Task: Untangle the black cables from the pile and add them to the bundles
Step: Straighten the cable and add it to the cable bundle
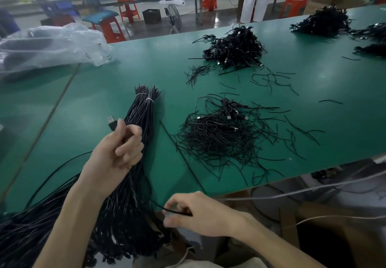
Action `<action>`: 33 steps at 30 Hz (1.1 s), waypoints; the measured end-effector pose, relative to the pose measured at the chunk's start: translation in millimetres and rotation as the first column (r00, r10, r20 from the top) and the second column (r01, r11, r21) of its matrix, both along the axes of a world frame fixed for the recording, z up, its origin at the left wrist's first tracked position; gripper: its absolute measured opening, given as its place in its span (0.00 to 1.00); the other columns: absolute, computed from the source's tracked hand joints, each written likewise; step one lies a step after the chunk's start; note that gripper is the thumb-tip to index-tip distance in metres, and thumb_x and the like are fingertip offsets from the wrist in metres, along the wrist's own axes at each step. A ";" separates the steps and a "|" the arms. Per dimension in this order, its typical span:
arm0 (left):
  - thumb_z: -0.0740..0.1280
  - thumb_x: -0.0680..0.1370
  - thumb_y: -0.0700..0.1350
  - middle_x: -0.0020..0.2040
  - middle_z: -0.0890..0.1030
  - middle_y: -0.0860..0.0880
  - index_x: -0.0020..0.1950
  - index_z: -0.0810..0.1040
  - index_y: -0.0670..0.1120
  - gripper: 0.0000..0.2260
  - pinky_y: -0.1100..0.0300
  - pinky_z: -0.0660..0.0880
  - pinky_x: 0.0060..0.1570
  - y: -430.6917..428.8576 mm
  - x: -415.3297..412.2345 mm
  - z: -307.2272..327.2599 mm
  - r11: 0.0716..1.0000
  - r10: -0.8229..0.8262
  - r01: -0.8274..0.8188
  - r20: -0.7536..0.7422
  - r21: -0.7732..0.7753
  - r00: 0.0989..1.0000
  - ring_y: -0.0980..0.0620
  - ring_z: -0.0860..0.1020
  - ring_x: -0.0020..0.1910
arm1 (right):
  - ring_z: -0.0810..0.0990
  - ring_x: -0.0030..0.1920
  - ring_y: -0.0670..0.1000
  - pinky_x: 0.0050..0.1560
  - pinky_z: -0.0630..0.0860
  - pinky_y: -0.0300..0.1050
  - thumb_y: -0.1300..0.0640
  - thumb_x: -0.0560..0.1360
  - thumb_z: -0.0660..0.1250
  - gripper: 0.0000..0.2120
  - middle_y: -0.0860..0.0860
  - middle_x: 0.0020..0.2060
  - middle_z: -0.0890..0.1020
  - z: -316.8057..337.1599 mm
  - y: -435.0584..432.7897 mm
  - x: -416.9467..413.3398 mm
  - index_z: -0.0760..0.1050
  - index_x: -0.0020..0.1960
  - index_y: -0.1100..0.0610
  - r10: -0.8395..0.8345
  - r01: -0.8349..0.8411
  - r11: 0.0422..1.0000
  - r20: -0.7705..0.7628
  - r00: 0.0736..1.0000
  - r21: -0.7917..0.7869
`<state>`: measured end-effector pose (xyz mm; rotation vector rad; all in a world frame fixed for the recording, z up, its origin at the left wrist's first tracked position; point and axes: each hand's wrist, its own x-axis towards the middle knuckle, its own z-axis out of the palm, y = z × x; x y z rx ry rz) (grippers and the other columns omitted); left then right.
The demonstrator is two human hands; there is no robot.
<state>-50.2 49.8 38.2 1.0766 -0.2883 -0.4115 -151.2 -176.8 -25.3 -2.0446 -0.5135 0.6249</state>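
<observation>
A tangled pile of black cables point(221, 136) lies on the green table point(117, 79), right of centre. Two tied bundles of black cables point(144, 109), each bound with a white tie, lie side by side left of the pile and run down past the table's near edge. My left hand point(119, 148) is raised over the bundles, pinching a black cable by its USB plug point(112, 122). At the near edge, my right hand point(194, 213) pinches a thin black cable point(177, 153) that stretches back along the table toward the bundles.
A second tangled cable pile point(234, 46) sits farther back, more piles point(325, 21) at the far right. Loose cable scraps point(269, 79) are scattered between them. A clear plastic bag point(48, 46) lies at the far left. A person in white stands beyond the table, near red stools.
</observation>
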 end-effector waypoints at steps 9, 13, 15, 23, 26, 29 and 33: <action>0.60 0.87 0.52 0.31 0.78 0.52 0.58 0.79 0.35 0.20 0.64 0.72 0.33 15.9 -24.6 13.4 0.925 -0.360 0.324 0.176 0.200 0.916 0.54 0.74 0.26 | 0.69 0.30 0.40 0.34 0.66 0.34 0.55 0.86 0.60 0.17 0.47 0.31 0.74 10.1 10.8 20.4 0.75 0.41 0.61 -0.179 0.201 0.941 -0.103 0.978 0.273; 0.56 0.88 0.48 0.41 0.86 0.49 0.61 0.80 0.39 0.17 0.57 0.74 0.36 14.7 -32.4 12.9 0.465 -0.818 0.617 0.041 0.635 0.574 0.51 0.81 0.32 | 0.62 0.26 0.44 0.28 0.61 0.36 0.52 0.86 0.60 0.18 0.49 0.27 0.66 14.1 -7.0 38.3 0.74 0.40 0.59 -0.249 0.300 0.906 -0.198 0.948 0.298; 0.56 0.88 0.54 0.49 0.87 0.49 0.63 0.79 0.42 0.19 0.53 0.78 0.45 3.9 -34.7 -0.8 0.300 -0.835 0.530 -0.051 0.793 0.548 0.49 0.83 0.40 | 0.60 0.25 0.45 0.28 0.60 0.37 0.50 0.86 0.61 0.19 0.47 0.25 0.65 19.2 -9.2 44.3 0.75 0.39 0.59 -0.231 0.295 0.896 -0.219 0.948 0.332; 0.58 0.82 0.67 0.51 0.80 0.55 0.57 0.81 0.60 0.17 0.49 0.75 0.60 -25.7 -37.0 -29.9 0.667 -0.390 0.129 0.196 0.734 0.900 0.55 0.77 0.55 | 0.69 0.26 0.40 0.32 0.65 0.29 0.47 0.85 0.61 0.21 0.40 0.24 0.73 34.6 2.4 50.2 0.76 0.36 0.54 -0.368 0.303 0.862 0.089 0.926 0.406; 0.57 0.83 0.61 0.65 0.82 0.49 0.64 0.81 0.54 0.19 0.62 0.71 0.69 -29.8 -38.7 -39.1 0.765 -0.308 0.131 0.179 0.631 0.934 0.53 0.77 0.68 | 0.73 0.30 0.40 0.36 0.68 0.32 0.47 0.85 0.61 0.21 0.41 0.29 0.77 35.4 5.1 46.2 0.77 0.38 0.57 -0.390 0.298 0.869 0.176 0.904 0.395; 0.54 0.86 0.56 0.70 0.79 0.46 0.71 0.77 0.46 0.21 0.60 0.68 0.73 -30.6 -39.7 -44.5 0.796 -0.304 0.190 0.107 0.575 0.947 0.50 0.73 0.74 | 0.76 0.33 0.52 0.37 0.74 0.51 0.49 0.85 0.61 0.20 0.54 0.34 0.80 35.6 8.6 43.2 0.77 0.41 0.61 -0.386 0.289 0.893 0.259 0.885 0.345; 0.52 0.87 0.56 0.75 0.74 0.48 0.77 0.71 0.47 0.23 0.57 0.64 0.76 -33.5 -42.3 -51.6 0.861 -0.304 0.254 0.047 0.441 0.951 0.50 0.70 0.77 | 0.71 0.31 0.54 0.34 0.71 0.57 0.49 0.86 0.58 0.21 0.56 0.31 0.75 35.1 11.7 44.0 0.75 0.43 0.62 -0.360 0.280 0.924 0.341 0.869 0.262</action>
